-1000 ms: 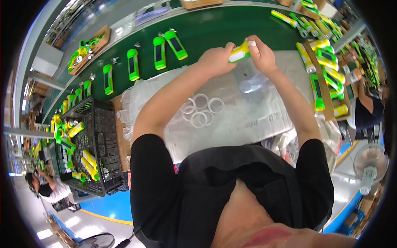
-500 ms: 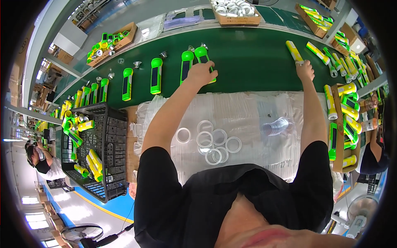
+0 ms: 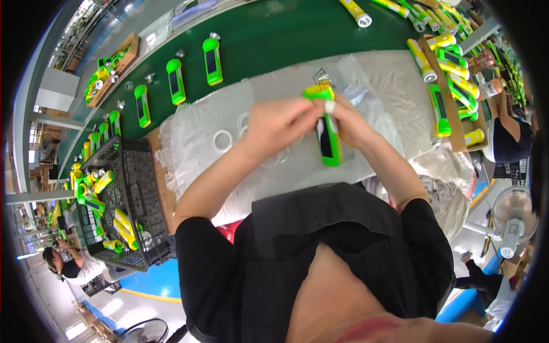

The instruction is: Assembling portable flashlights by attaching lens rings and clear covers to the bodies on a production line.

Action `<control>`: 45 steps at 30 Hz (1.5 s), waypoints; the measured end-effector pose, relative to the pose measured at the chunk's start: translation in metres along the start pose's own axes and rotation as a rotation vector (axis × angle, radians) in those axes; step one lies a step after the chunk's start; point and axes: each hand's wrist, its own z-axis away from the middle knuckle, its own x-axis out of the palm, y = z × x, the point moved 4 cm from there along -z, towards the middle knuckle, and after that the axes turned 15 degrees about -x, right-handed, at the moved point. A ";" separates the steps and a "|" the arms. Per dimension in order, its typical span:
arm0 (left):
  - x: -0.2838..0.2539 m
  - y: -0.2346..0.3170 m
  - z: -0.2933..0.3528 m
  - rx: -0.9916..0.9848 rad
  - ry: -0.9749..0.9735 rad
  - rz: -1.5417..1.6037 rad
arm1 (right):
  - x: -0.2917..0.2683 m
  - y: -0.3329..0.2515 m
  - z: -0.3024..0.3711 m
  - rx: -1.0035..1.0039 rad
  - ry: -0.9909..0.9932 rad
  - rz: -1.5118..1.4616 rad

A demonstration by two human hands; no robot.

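Observation:
Over the plastic-covered work surface, a green flashlight with a dark panel stands between my two hands, its yellow-rimmed head end pointing away from me. A silvery reflector with thin wires sticks out beyond that end. My right hand closes round the flashlight's upper part from the right; something white covers a fingertip. From the left, my left hand reaches across with its fingers pinched at the same part, slightly blurred. Clear rings, among them a loose ring, lie left of and partly beneath my left hand.
Green flashlights stand spaced along the green belt. A black crate with flashlights is at left. At right a cardboard box holds several more. A yellow flashlight lies at the far side. Other people work at both sides.
My left hand has brought a green flashlight from the belt to the middle. My right hand has left the yellow flashlight and come in to the green one. The whole view has shifted.

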 end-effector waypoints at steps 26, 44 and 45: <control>0.037 0.023 0.055 0.060 0.124 0.130 | 0.027 0.019 0.087 -0.117 0.144 0.042; 0.012 -0.082 0.019 -0.321 -0.071 -0.102 | -0.006 -0.005 0.077 -0.252 0.208 0.047; 0.005 -0.087 0.016 -0.297 -0.054 -0.252 | -0.004 -0.006 0.077 -0.255 0.192 0.058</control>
